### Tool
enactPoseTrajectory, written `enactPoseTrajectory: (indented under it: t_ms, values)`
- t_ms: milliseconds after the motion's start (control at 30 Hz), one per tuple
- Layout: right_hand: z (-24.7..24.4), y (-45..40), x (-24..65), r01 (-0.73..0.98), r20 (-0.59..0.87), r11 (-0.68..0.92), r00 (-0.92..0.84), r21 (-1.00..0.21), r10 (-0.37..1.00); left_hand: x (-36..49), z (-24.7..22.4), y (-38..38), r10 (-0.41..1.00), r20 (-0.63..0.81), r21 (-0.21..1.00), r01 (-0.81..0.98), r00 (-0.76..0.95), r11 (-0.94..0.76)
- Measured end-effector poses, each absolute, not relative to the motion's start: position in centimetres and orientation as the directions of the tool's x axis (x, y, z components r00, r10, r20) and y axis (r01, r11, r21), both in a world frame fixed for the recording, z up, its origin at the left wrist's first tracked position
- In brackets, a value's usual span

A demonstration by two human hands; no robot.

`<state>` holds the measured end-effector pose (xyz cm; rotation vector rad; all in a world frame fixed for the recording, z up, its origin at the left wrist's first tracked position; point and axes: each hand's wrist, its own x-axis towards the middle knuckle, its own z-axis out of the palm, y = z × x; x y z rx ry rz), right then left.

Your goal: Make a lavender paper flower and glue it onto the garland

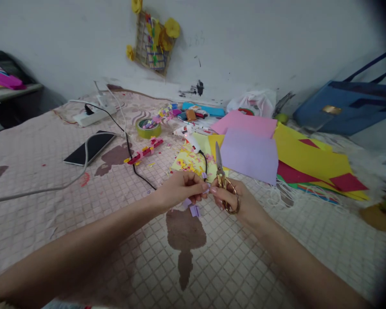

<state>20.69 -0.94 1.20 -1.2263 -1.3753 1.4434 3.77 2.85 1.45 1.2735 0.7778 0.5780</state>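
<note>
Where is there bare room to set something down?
Cloth lies bare between the left forearm and right forearm, nearer than the purple scraps. Another patch lies between the right forearm and the white strings. Beyond the left hand and right hand it is crowded: glue gun, paper bits, tape roll, coloured sheets.

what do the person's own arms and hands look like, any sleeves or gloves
The left hand and right hand are ungloved, with no watch visible on either wrist. Both forearms show bare; what may be a sleeve edge appears at lower left.
</note>
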Motion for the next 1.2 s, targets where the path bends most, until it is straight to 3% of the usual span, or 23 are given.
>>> enactPoseTrajectory:
  t_ms: [133,200,333,600,1200]
  values:
    - [1.2,-1.5,21.0,0.052,-0.100,-0.091,-0.223,-0.995,0.970,3.5,1.3,3.0,0.778,-0.197,0.970,0.006,0.597,0.241]
    - [1.1,-2.3,21.3,0.117,-0.095,-0.069,-0.234,-0.991,0.967,3.2,1.2,3.0,0.793,-0.198,0.969,-0.008,0.576,0.248]
    - [0.9,-3.5,21.8,0.254,-0.174,-0.089,-0.332,-0.963,0.927,2.5,1.0,3.1,0.810,-0.183,0.967,-0.048,0.558,0.252]
    - [-1.2,-3.7,21.9,0.279,-0.301,-0.209,-0.346,-0.937,0.889,2.2,0.9,3.2,0.811,-0.194,0.931,-0.158,0.552,0.330]
    - [-0.2,-4.1,21.5,0.442,-0.267,-0.113,-0.304,-0.890,0.914,2.1,0.8,3.1,0.812,-0.230,0.897,-0.207,0.537,0.391]
